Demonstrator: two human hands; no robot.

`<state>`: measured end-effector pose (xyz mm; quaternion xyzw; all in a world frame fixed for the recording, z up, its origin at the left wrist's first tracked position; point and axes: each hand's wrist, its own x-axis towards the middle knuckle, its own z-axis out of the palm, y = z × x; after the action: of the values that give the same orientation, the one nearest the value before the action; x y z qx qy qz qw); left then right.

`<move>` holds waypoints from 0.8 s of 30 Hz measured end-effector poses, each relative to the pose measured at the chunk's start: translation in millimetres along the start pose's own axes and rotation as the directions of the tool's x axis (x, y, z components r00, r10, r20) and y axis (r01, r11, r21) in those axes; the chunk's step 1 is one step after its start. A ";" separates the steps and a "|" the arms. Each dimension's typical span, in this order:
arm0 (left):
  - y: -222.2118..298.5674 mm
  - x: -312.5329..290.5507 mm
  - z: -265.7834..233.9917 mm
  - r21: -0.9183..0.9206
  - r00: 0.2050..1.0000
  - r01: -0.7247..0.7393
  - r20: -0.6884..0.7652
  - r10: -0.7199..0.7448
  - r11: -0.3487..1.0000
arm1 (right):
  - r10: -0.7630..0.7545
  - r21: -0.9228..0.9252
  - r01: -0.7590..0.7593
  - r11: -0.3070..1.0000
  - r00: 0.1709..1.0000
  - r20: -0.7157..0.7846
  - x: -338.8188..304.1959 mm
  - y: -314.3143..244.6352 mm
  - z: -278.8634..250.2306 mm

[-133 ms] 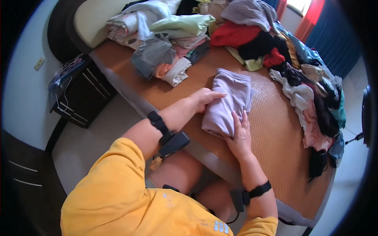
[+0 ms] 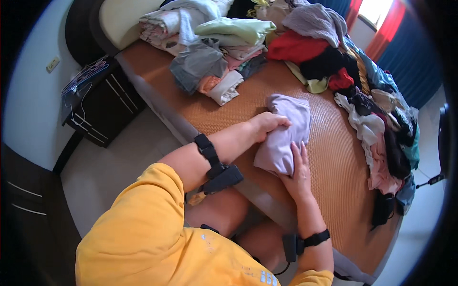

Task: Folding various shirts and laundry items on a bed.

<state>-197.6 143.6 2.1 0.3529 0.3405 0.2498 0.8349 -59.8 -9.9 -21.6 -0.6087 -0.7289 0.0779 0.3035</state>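
A folded lilac garment (image 2: pixel 285 133) lies on the woven mat (image 2: pixel 334 162) covering the bed, near its front edge. The left hand (image 2: pixel 267 125) rests on the garment's left side with fingers curled, gripping the fabric. The right hand (image 2: pixel 299 169) lies flat on its lower end, fingers spread and released, pressing down. Behind it sits a stack of folded clothes (image 2: pixel 214 52), and a loose heap of unsorted clothing (image 2: pixel 367 100) runs along the right. A dark nightstand (image 2: pixel 98 102) stands left of the bed.

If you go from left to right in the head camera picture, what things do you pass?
Black bedside cabinet → grey folded garment → left hand → lilac garment → red garment → heap of mixed clothes.
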 end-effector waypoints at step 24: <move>190.7 -16.7 -58.5 0.796 0.623 -0.444 -0.056 0.780 0.411 | 0.180 0.161 -0.147 0.976 0.960 -0.214 -21.8 14.2 -4.5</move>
<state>-285.6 276.5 123.2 0.6867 0.4209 0.4608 0.3727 -43.8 -27.9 -32.5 -0.6485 -0.6288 0.0852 0.4204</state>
